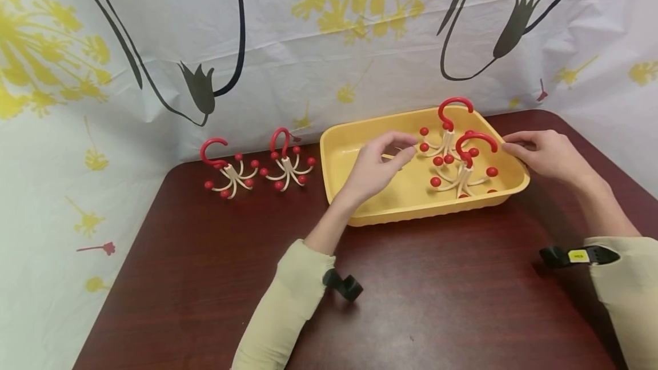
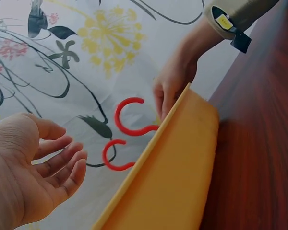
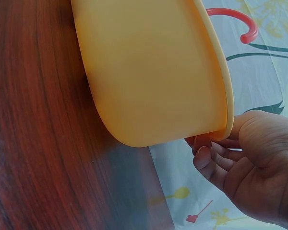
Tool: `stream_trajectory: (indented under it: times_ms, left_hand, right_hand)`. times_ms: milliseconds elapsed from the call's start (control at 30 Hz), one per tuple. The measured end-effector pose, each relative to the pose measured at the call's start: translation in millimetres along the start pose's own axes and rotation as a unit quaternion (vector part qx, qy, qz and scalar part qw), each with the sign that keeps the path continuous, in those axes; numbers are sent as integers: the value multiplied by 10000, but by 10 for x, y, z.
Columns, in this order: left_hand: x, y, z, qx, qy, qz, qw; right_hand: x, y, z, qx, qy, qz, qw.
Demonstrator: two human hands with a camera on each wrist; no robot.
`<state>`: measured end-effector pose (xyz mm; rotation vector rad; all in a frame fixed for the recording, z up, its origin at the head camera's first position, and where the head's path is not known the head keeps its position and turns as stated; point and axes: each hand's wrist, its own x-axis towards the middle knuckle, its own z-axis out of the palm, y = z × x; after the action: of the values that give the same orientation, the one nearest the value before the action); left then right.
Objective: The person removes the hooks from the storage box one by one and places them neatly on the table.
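Note:
A yellow plastic tub [image 1: 396,217] stands on the table. My right hand [image 1: 550,153] grips its right rim, thumb at the lip and fingers curled at the outside in the right wrist view. Over the tub's left half hovers my left hand [image 1: 372,167], fingers loosely bent and holding nothing. Two multi-arm hook hangers, cream with red hooks and red ball tips, sit in the tub's right half: a front hanger [image 1: 465,173] and a back hanger [image 1: 449,140]. In the left wrist view their red hooks [image 2: 119,117] rise above the rim.
Left of the tub, two more such hangers stand on the dark red-brown table [image 1: 216,278]: a far-left hanger [image 1: 232,173] and a nearer hanger [image 1: 287,167]. A white cloth [image 1: 288,73] with printed flowers hangs behind the table.

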<state>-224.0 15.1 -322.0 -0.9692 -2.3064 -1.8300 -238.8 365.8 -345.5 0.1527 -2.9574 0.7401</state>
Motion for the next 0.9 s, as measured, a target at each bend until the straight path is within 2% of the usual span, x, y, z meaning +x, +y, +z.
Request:
stream_trajectory:
  times_ms: [267, 467, 733, 900]
  left_hand:
    - [142, 0, 320, 58, -102, -108, 9999]
    - [236, -41, 533, -45, 28, -188, 9998]
    - [330, -107, 742, -9, 276, -578, 9979]
    - [372, -118, 831, -294, 183, -763, 9965]
  right_hand:
    - [3, 9, 1, 58, 4, 19, 10000]
    - [12, 3, -7, 30, 9, -27, 10000]
    - [4, 1, -9, 46, 5, -52, 10000]
    - [1, 9, -3, 44, 46, -81, 9999]
